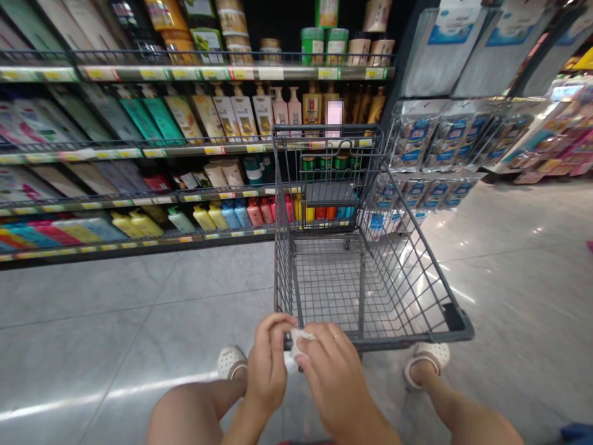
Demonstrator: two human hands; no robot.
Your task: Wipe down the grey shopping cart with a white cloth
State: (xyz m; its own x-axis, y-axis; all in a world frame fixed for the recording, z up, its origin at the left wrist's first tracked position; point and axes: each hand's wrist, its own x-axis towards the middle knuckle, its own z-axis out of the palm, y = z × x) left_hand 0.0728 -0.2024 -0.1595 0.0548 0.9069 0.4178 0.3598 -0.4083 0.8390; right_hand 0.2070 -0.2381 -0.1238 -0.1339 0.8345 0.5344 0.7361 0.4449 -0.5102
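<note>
Shelves [139,148] of bottles line the aisle ahead; your cart [365,272] stands bare on the floor. Both hands, left [269,361] and right [333,371], pinch a white wipe [300,342] at the cart's near rim. Keep it taut, pressing evenly.

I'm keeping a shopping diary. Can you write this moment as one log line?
left hand: pinching white tissue | right hand: also on tissue | cart: empty, ahead | shelves: bottles

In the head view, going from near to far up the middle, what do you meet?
Left hand and right hand on a white cloth → shopping cart → bottle shelves.
</note>
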